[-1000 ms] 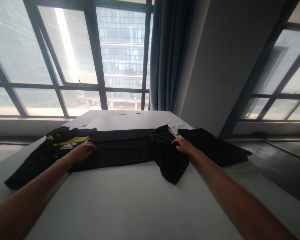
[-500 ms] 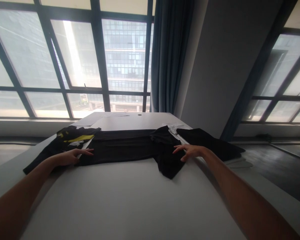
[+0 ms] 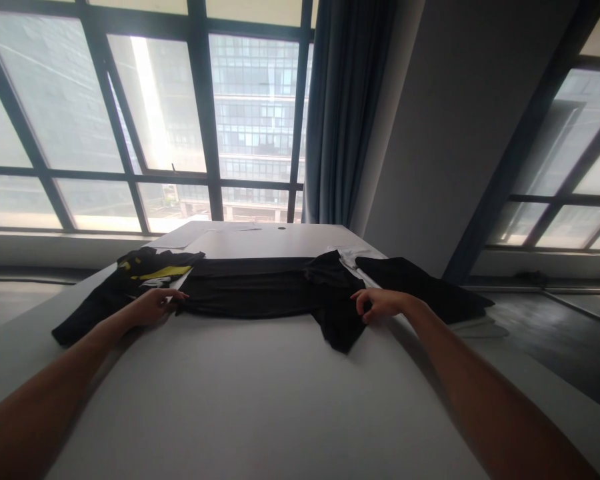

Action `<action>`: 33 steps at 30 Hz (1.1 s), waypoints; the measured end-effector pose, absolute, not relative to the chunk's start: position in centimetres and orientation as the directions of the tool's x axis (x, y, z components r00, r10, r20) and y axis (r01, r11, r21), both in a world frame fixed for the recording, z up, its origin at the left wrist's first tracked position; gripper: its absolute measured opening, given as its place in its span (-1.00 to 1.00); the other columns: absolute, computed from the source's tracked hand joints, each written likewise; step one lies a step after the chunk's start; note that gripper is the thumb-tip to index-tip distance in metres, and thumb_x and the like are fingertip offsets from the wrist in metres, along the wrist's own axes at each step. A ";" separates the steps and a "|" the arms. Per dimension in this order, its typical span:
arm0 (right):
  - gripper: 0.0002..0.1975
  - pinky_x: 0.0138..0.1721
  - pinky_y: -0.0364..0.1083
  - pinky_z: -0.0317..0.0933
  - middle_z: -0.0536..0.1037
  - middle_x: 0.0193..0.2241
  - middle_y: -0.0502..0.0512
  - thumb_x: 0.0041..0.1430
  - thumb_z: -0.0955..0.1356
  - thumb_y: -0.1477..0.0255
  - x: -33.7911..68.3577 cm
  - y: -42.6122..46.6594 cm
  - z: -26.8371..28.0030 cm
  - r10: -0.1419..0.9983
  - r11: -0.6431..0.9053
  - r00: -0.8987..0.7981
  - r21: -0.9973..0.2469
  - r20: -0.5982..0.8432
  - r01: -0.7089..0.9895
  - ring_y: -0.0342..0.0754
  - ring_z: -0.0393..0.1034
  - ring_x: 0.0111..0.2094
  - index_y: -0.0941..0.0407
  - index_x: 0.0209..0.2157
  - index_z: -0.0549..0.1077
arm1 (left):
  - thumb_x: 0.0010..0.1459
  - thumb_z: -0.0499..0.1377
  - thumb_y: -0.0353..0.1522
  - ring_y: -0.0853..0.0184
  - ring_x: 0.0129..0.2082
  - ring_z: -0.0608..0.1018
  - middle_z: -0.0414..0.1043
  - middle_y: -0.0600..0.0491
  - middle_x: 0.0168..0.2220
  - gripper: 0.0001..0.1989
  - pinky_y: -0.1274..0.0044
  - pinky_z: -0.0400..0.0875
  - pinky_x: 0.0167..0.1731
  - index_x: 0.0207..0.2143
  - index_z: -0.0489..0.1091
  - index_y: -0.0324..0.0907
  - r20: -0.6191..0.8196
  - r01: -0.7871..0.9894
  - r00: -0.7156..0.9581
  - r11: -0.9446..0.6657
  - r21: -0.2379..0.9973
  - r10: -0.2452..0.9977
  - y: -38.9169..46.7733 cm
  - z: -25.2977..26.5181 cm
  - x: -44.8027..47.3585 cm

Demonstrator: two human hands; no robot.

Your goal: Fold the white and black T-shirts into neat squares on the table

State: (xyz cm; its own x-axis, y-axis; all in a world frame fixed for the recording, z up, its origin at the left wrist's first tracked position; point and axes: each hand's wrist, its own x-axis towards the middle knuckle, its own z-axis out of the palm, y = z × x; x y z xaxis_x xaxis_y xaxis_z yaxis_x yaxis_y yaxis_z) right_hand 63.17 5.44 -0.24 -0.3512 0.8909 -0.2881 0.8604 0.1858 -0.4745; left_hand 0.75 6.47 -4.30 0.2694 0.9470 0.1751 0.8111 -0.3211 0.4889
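Observation:
A black short-sleeved shirt (image 3: 255, 287) lies sideways across the white table (image 3: 260, 400), its body folded into a long strip and its sleeve end at the right. My left hand (image 3: 155, 307) pinches the shirt's left end, fingers and thumb closed on the cloth. At the other end, by the sleeve and shoulder, my right hand (image 3: 377, 305) grips the shirt's edge with curled fingers. Just behind my left hand lies a black garment (image 3: 100, 300) with yellow and white patches.
Dark folded cloth (image 3: 420, 287) lies along the table's right side, with white cloth (image 3: 480, 329) under it. Sheets of paper (image 3: 177, 237) rest at the far left. Beyond the table are large windows and a blue curtain (image 3: 347, 120).
My fingers, spread over the shirt before, have closed on both its ends. The left end has drawn inward and lifted slightly. The view has shifted a little.

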 end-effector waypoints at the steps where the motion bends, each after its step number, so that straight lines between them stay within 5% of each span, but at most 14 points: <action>1: -0.76 0.14 0.08 0.15 0.40 0.16 0.20 -0.29 0.54 0.35 63.3 5.5 -0.3 0.891 0.198 -0.378 -0.533 -0.253 0.822 0.27 0.28 0.14 0.11 -0.48 0.56 | -0.07 0.19 0.09 0.06 -0.09 0.58 0.58 -0.18 -0.05 -0.45 0.32 0.43 -0.01 -0.26 0.53 -0.16 0.175 0.797 0.288 -0.337 0.501 0.941 6.5 -4.3 0.7; 4: -0.68 -0.02 0.03 0.25 0.57 -0.12 0.18 -0.24 0.52 0.25 64.2 5.5 -0.4 0.898 0.178 -0.409 -0.719 -0.159 0.672 0.13 0.42 -0.08 0.13 -0.46 0.48 | -0.07 0.18 0.10 0.02 0.02 0.54 0.56 -0.21 -0.02 -0.46 0.30 0.36 0.08 -0.30 0.51 -0.16 0.175 0.761 0.339 -0.378 0.527 0.925 6.4 -4.3 0.6; 8: -0.63 -0.21 -0.06 0.27 0.53 -0.36 0.05 -0.23 0.53 0.26 65.6 5.1 -0.3 0.927 0.126 -0.365 -0.847 -0.085 0.517 -0.06 0.39 -0.32 0.13 -0.43 0.39 | -0.06 0.20 0.09 0.00 0.03 0.54 0.55 -0.21 0.00 -0.50 0.28 0.34 0.11 -0.34 0.49 -0.15 0.175 0.763 0.355 -0.393 0.513 0.918 6.2 -4.1 0.7; 16: -0.41 -0.21 -0.09 0.28 0.46 -0.37 -0.02 -0.29 0.51 0.44 66.0 4.2 0.3 0.862 0.033 -0.438 -0.833 -0.256 0.552 -0.10 0.36 -0.32 0.11 -0.08 0.53 | -0.03 0.24 -0.06 0.10 -0.10 0.58 0.61 -0.03 -0.15 -0.65 0.37 0.44 -0.03 -0.29 0.54 -0.10 0.064 0.743 0.464 -0.428 0.515 0.883 5.8 -2.5 0.6; 21: -0.57 -0.16 -0.06 0.29 0.52 -0.35 0.02 -0.29 0.52 0.37 64.8 4.4 0.2 0.824 0.022 -0.438 -0.753 -0.359 0.658 -0.01 0.40 -0.26 0.12 -0.24 0.58 | -0.04 0.22 -0.11 0.13 -0.20 0.59 0.61 0.00 -0.25 -0.65 0.39 0.46 -0.10 -0.26 0.54 -0.12 0.027 0.752 0.450 -0.395 0.528 0.893 5.4 -2.2 1.3; 29: -0.61 -0.26 -0.08 0.26 0.47 -0.38 0.01 -0.25 0.52 0.23 63.5 5.8 -1.7 0.947 0.145 -0.320 -0.841 -0.035 0.521 -0.07 0.36 -0.33 0.12 -0.44 0.35 | -0.02 0.18 -0.03 0.14 -0.17 0.56 0.59 0.02 -0.21 -0.61 0.38 0.43 -0.07 -0.27 0.50 -0.10 0.090 0.765 0.425 -0.411 0.496 0.900 5.4 -2.7 2.1; 33: -0.47 -0.19 -0.07 0.27 0.49 -0.26 0.05 -0.26 0.53 0.25 62.9 5.6 -2.4 0.949 0.080 -0.307 -0.891 -0.069 0.448 -0.04 0.39 -0.24 0.11 -0.19 0.44 | 0.02 0.09 0.06 0.15 -0.31 0.54 0.52 -0.01 -0.35 -0.51 0.37 0.45 -0.22 -0.29 0.42 -0.17 0.205 0.801 0.321 -0.381 0.462 0.925 5.8 -3.4 2.0</action>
